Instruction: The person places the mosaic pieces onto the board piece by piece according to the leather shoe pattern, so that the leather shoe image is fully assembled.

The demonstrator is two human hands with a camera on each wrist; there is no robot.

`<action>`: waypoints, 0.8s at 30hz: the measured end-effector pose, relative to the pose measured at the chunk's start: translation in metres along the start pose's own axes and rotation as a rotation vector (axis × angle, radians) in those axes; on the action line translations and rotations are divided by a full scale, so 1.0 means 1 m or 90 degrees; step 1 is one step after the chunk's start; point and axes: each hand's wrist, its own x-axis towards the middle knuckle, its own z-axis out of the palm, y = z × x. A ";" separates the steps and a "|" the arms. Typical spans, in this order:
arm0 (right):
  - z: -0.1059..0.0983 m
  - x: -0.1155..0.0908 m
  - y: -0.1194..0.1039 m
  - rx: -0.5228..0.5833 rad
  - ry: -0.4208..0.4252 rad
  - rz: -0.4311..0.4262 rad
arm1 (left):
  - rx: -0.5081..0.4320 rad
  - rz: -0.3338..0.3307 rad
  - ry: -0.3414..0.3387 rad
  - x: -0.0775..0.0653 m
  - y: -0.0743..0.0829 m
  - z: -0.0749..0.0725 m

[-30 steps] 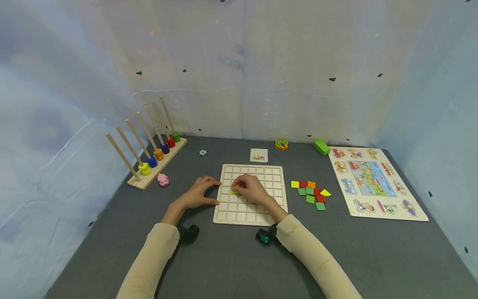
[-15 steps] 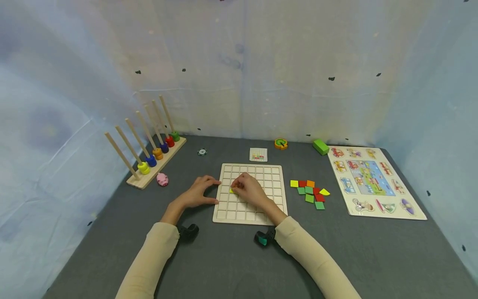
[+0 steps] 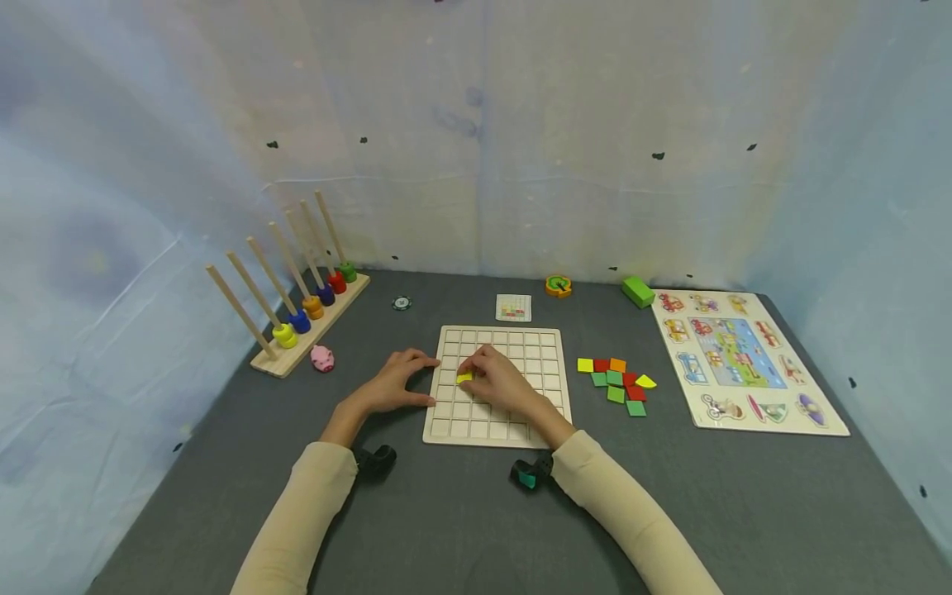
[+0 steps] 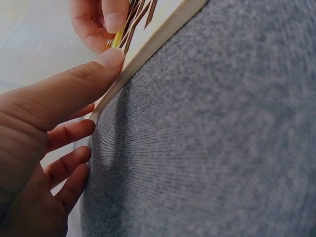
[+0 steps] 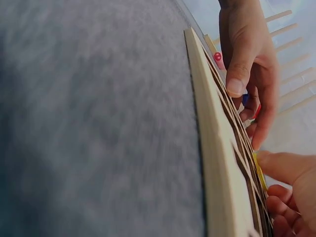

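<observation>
A pale wooden grid board lies flat on the dark table. My right hand is over its left half and pinches a small yellow tile between thumb and fingers, close over the grid cells. In the right wrist view the yellow tile is seen edge-on at the fingertips. At the board's left edge rests my left hand, thumb and fingers spread along the rim. The left wrist view shows the left thumb against the board's side.
Several loose coloured tiles lie right of the board. Behind it is a pattern card. A peg stacker and pink pig stand left. A picture puzzle, green block, poker chip and orange-green toy lie around.
More of the yellow tile shows at the right hand's fingertips than half a second ago, and it has tilted or risen slightly. The left hand stays at the board's edge.
</observation>
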 end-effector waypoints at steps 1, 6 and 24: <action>-0.002 -0.001 0.000 0.009 -0.001 0.001 | 0.001 0.003 0.001 0.000 0.000 0.000; -0.018 -0.009 0.004 0.034 0.020 -0.012 | -0.002 -0.001 -0.002 0.000 0.000 0.000; -0.107 -0.088 0.045 -0.040 0.106 0.024 | -0.013 0.003 -0.007 0.000 0.003 -0.001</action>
